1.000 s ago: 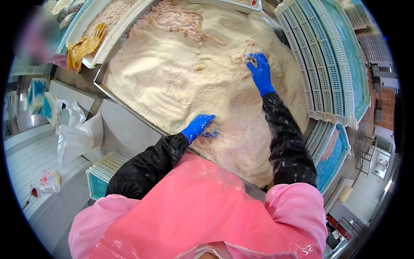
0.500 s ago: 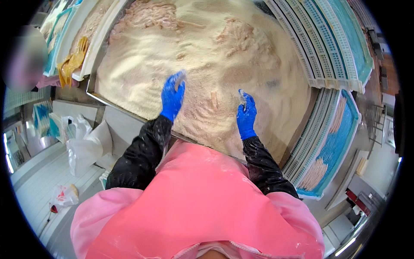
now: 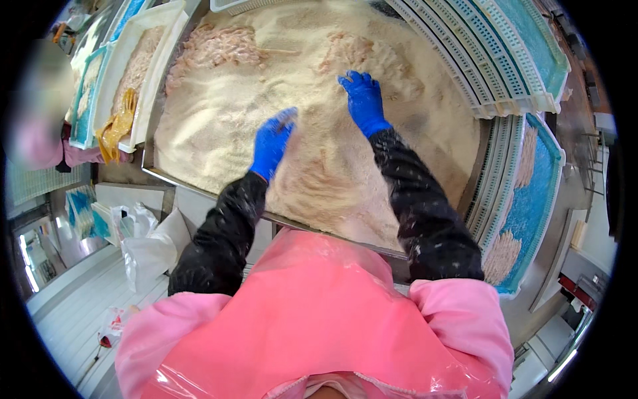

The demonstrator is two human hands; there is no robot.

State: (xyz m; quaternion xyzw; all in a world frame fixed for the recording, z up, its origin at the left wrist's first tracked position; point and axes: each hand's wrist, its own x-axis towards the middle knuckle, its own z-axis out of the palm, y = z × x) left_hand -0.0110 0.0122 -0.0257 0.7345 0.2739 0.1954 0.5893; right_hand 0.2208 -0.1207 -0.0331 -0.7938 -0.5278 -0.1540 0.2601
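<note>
A wide metal tray (image 3: 174, 174) holds a thick bed of pale yellow crumbs (image 3: 199, 126). My right hand (image 3: 363, 105), in a blue glove, reaches to the near edge of a crumb-dusted pile of pinkish raw meat strips (image 3: 349, 52); its fingers are spread and no strip shows in them. Over the crumbs to the left, my left hand (image 3: 271, 145), also gloved in blue, has its fingertips smeared by motion, so its grip is unclear. Beyond it lies another pile of raw strips (image 3: 216, 48). Between my hands the crumb surface (image 3: 322, 176) is blurred.
Stacked perforated trays (image 3: 458, 50) curve along the right side. A lower tray with a blue liner (image 3: 525, 209) holds rows of coated strips. At left, a white tub (image 3: 137, 73) contains meat, with yellow gloves (image 3: 118, 126) on its edge. A white bag (image 3: 153, 249) stands near my left elbow.
My right hand has moved away from me to the far pile, its fingers spreading. The strip that lay between my hands is no longer distinguishable. My left hand stays in nearly the same spot.
</note>
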